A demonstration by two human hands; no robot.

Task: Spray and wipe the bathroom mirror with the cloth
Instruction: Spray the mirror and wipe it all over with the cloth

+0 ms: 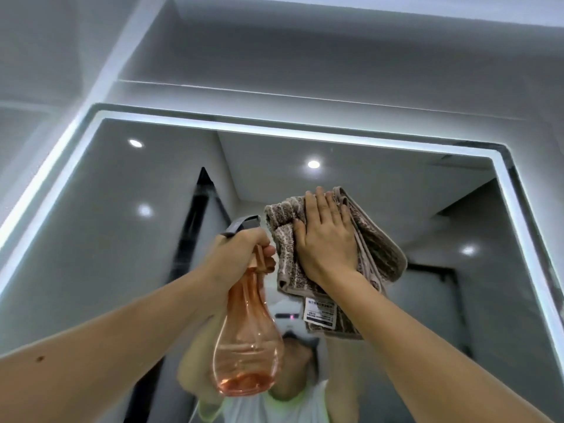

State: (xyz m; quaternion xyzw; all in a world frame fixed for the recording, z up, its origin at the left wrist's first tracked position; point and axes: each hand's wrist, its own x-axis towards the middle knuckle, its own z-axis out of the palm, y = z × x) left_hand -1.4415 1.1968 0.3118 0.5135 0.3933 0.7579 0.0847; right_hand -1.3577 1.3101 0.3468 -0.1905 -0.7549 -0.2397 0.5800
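The bathroom mirror (pixel 100 239) fills most of the view, framed by a lit white strip along its top and sides. My right hand (pixel 326 239) lies flat, fingers spread, pressing a brown ribbed cloth (pixel 381 245) against the glass near the upper middle. A white care label hangs from the cloth's lower edge. My left hand (pixel 241 254) grips the neck of a clear orange spray bottle (pixel 247 346) with a grey nozzle, held up just left of the cloth. A little liquid sits in the bottle's bottom.
A grey wall and ledge (pixel 305 96) run above the mirror. The glass reflects ceiling spotlights, a dark door frame and a person in a white top with both arms raised.
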